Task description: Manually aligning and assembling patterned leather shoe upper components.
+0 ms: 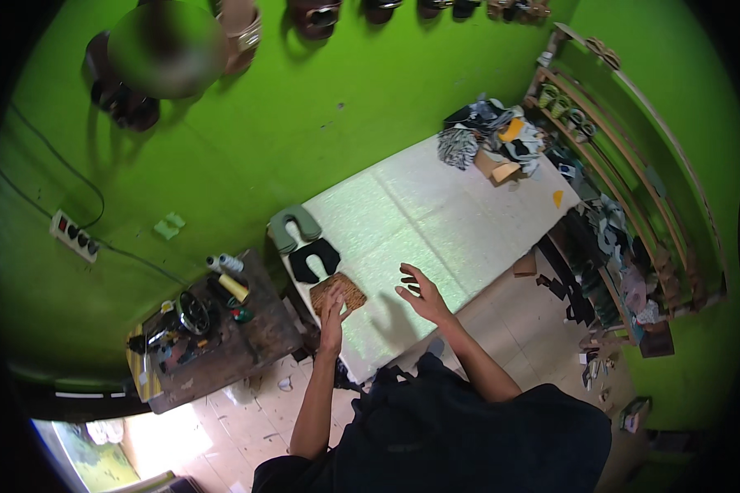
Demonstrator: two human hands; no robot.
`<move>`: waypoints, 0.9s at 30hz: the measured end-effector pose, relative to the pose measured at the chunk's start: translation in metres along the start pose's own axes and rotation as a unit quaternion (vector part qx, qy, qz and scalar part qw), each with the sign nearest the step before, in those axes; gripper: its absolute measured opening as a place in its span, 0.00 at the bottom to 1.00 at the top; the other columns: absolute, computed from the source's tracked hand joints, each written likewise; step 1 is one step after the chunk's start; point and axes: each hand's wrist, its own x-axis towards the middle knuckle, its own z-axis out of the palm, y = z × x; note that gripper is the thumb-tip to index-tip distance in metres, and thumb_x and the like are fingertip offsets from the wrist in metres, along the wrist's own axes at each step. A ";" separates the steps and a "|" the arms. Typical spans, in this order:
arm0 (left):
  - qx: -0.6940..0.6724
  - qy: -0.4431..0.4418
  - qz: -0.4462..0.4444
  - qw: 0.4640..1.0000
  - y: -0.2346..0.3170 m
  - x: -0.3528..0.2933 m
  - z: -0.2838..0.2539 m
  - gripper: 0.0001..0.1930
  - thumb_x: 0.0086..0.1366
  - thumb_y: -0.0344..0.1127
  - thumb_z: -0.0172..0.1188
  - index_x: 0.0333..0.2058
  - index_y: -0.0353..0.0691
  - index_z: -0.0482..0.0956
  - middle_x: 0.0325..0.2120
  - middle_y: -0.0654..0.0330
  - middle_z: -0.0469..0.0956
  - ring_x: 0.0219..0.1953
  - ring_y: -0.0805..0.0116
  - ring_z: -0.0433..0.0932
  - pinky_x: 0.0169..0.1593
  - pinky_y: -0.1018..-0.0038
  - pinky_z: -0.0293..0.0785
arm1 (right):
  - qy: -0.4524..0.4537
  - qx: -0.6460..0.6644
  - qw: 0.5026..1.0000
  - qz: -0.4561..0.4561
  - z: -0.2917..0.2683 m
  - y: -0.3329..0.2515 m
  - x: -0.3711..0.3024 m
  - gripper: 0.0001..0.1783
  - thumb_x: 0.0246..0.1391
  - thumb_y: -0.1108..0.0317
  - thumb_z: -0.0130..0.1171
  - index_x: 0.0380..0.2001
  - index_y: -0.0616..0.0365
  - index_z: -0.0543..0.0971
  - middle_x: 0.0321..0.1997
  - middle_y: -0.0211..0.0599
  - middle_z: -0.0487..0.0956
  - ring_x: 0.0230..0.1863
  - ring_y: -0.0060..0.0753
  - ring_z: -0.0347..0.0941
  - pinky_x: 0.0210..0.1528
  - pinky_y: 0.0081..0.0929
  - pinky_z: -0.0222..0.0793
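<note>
My left hand [332,319] is at the near left part of the white-covered table, its fingers stretched out over a flat brown mottled piece [350,292]. Whether the fingertips touch that piece or hover just above it, I cannot tell. To its right, my right hand [419,292] is held over the table with fingers apart and nothing in them. Beyond the brown piece lies a black U-shaped piece [327,251], and past that a grey-green U-shaped piece [306,223]. Both rest along the table's left edge.
The white table [403,205] stands against a green wall. Fabric scraps [485,131] are heaped at its far right. On the left, a sewing machine [191,314] and thread spools [231,263] occupy a worn wooden table [263,316]. A wooden rack [604,135] holds sandals at right.
</note>
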 end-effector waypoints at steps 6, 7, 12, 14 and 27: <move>0.030 -0.082 -0.007 0.996 0.011 0.018 0.112 0.32 0.71 0.56 0.46 0.66 0.44 0.59 0.66 0.55 0.61 0.66 0.57 0.61 0.64 0.57 0.62 | 0.089 0.058 0.994 -0.007 -0.093 0.020 -0.024 0.34 0.59 0.61 0.62 0.65 0.56 0.63 0.63 0.46 0.71 0.59 0.39 0.72 0.59 0.36 0.71; 0.052 -0.091 -0.006 0.994 0.011 0.022 0.132 0.31 0.71 0.57 0.45 0.66 0.45 0.59 0.66 0.55 0.61 0.65 0.59 0.62 0.62 0.56 0.63 | 0.104 0.058 0.993 -0.010 -0.111 0.025 -0.029 0.33 0.59 0.61 0.62 0.65 0.56 0.63 0.62 0.46 0.71 0.59 0.38 0.72 0.59 0.36 0.71; 0.080 -0.124 -0.013 0.989 0.003 0.035 0.237 0.29 0.71 0.55 0.44 0.65 0.47 0.59 0.67 0.55 0.60 0.64 0.61 0.64 0.60 0.58 0.65 | 0.160 0.077 0.984 -0.010 -0.204 0.052 -0.053 0.34 0.59 0.61 0.63 0.65 0.57 0.63 0.62 0.48 0.71 0.58 0.39 0.72 0.58 0.38 0.72; 0.082 -0.138 -0.013 0.987 -0.001 0.039 0.276 0.29 0.70 0.54 0.44 0.65 0.48 0.59 0.67 0.55 0.60 0.64 0.61 0.64 0.60 0.56 0.65 | 0.176 0.093 0.980 -0.008 -0.235 0.064 -0.061 0.34 0.59 0.61 0.63 0.64 0.58 0.63 0.62 0.49 0.71 0.58 0.40 0.72 0.58 0.38 0.72; 0.086 -0.176 0.022 0.980 -0.006 0.084 0.426 0.30 0.70 0.56 0.46 0.64 0.47 0.60 0.64 0.54 0.62 0.62 0.58 0.65 0.59 0.52 0.66 | 0.220 0.093 0.971 -0.030 -0.374 0.116 -0.055 0.34 0.59 0.62 0.63 0.64 0.59 0.63 0.60 0.49 0.73 0.57 0.39 0.73 0.57 0.37 0.72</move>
